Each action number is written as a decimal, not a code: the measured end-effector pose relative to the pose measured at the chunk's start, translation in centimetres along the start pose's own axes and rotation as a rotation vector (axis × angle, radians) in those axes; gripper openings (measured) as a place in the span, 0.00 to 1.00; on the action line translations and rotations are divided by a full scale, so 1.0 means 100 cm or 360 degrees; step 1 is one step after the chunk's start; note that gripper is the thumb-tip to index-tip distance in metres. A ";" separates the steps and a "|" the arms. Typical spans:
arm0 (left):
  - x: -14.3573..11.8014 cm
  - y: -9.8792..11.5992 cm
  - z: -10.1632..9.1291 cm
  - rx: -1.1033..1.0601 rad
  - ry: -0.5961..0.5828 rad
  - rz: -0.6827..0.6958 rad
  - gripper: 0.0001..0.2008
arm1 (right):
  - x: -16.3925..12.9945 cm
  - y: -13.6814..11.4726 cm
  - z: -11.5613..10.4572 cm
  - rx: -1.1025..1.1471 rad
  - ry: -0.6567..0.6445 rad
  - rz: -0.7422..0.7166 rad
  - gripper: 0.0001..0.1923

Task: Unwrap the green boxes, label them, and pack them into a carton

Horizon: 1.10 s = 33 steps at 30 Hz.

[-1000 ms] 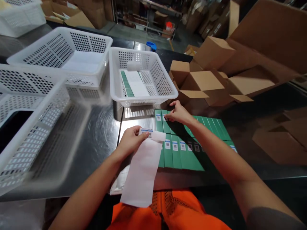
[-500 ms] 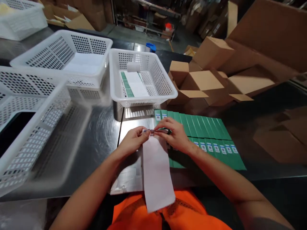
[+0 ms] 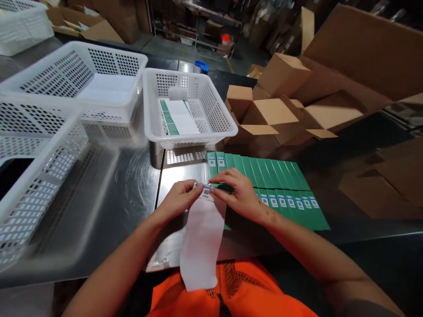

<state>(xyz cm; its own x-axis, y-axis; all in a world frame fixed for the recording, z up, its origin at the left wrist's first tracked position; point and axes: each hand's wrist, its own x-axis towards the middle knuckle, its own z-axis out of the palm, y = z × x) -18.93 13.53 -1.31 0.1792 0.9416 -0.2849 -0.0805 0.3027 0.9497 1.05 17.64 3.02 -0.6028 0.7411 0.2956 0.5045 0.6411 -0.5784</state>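
Note:
Between both hands is a long white strip of label paper (image 3: 202,242), its printed label (image 3: 206,191) with a code facing up at the top end. My left hand (image 3: 180,196) pinches the upper left edge of the strip, thumb on top. The right thumb rests at the label's right edge while the index finger of my right hand (image 3: 239,196) arches above it; fingers behind the paper are hidden. The strip's lower end hangs over my orange clothing. Just beyond my right hand stand two rows of green boxes (image 3: 271,174), several bearing the same kind of label.
A white perforated basket (image 3: 190,138) holds green boxes, white sheets and a small roll. More white baskets (image 3: 109,115) stand left on the metal table (image 3: 132,193). Open cardboard boxes (image 3: 274,112) fill the right back. A blue tape roll (image 3: 201,67) sits at the far edge.
The strip's top end has turned, so its label now faces up. The lower end has swung left. My right thumb and index finger have spread slightly apart.

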 end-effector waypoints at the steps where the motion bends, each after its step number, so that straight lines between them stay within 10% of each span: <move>1: 0.000 0.000 0.000 0.0003 -0.0004 0.0006 0.28 | 0.000 0.000 0.002 0.0002 -0.0006 -0.0008 0.05; 9: 0.000 -0.008 0.000 -0.0030 0.0041 -0.0031 0.28 | -0.003 -0.002 -0.009 0.0593 -0.0070 0.0029 0.04; 20: 0.004 -0.011 0.002 -0.0023 0.0047 -0.0059 0.27 | 0.053 0.091 -0.048 0.0587 -0.0098 0.1285 0.26; 33: 0.002 -0.010 0.001 0.0063 0.0054 -0.0033 0.26 | 0.059 0.084 -0.041 -0.0022 -0.0020 0.1191 0.27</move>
<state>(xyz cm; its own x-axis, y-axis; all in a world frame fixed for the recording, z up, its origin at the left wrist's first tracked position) -18.68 13.38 -2.31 0.1468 0.9400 -0.3081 -0.0381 0.3167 0.9478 4.25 28.21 3.03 -0.1021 0.9780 -0.1817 0.7904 -0.0312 -0.6118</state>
